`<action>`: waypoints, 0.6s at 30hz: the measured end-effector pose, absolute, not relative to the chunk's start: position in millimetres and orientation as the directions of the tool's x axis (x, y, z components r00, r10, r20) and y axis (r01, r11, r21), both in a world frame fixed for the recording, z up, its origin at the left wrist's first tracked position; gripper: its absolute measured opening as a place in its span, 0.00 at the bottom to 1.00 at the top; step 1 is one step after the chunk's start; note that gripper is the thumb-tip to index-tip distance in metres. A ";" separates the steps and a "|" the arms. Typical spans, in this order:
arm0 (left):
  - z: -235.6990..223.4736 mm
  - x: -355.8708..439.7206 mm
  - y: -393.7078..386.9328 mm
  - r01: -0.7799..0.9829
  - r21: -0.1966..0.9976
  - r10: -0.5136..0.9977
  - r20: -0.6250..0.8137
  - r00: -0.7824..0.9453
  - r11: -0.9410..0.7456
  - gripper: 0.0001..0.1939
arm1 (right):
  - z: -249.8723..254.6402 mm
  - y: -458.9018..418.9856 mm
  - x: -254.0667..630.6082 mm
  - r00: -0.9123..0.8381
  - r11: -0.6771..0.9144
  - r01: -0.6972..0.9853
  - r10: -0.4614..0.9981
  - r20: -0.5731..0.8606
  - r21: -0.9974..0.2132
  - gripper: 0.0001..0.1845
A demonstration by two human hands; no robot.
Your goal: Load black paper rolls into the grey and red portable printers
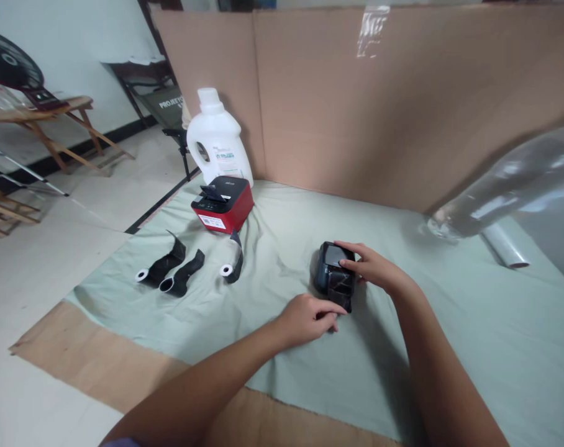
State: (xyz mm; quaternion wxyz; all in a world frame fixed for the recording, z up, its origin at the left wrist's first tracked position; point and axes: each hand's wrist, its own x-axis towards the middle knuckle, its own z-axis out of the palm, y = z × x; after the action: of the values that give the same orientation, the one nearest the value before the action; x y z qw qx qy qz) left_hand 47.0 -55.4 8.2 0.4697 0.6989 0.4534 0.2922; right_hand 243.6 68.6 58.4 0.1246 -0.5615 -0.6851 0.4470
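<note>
A small black portable printer (323, 276) with a glossy lid rests on the green cloth, right of the middle. From its near side hangs a short black paper strip (341, 290). My left hand (307, 320) pinches the strip's lower end between index finger and thumb. My right hand (368, 264) grips the printer from the right, with fingers over its top and lid; its thumb is partly hidden. Further left lie black paper rolls with white cores: one roll (233, 264) below the red printer, another roll (182, 276), and a third roll (161, 267), their ends curling up.
Behind the rolls stand a red-and-black printer (233, 205) and a white jug (219, 136). A cardboard panel (319, 105) closes off the back. On the right are a clear plastic bottle (505, 180) and a grey tube (508, 245). The green cloth (282, 236) covers a wooden board (86, 341).
</note>
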 end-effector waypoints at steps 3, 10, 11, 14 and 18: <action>5.9 46.6 -55.6 0.358 0.917 0.902 0.006 0.432 -0.177 0.17 | 56.6 58.8 232.1 -0.264 0.071 0.748 0.944 -0.198 -0.660 0.33; -2.6 46.5 -57.2 0.366 0.878 0.878 0.115 0.464 -0.309 0.14 | 64.0 15.4 168.6 -0.046 0.006 0.959 0.990 -0.134 -0.282 0.52; -3.5 46.5 -57.4 0.368 0.867 0.868 0.132 0.478 -0.335 0.14 | 65.5 12.6 164.6 -0.034 0.000 0.962 0.992 -0.118 -0.273 0.51; -4.1 46.5 -57.7 0.381 0.831 0.836 0.169 0.521 -0.405 0.16 | 69.4 12.5 174.2 -0.036 0.013 0.939 0.997 -0.062 -0.343 0.48; -3.2 47.0 -57.7 0.393 0.829 0.838 0.151 0.525 -0.397 0.17 | 71.8 29.2 239.9 0.000 0.033 0.871 0.998 0.068 -0.491 0.42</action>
State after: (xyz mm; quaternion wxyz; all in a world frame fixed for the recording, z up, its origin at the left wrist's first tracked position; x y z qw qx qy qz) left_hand 47.0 -57.7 -3.2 0.3843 0.7841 0.3925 0.2889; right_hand 239.9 29.2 71.8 0.2030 -0.6775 -0.6894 0.1566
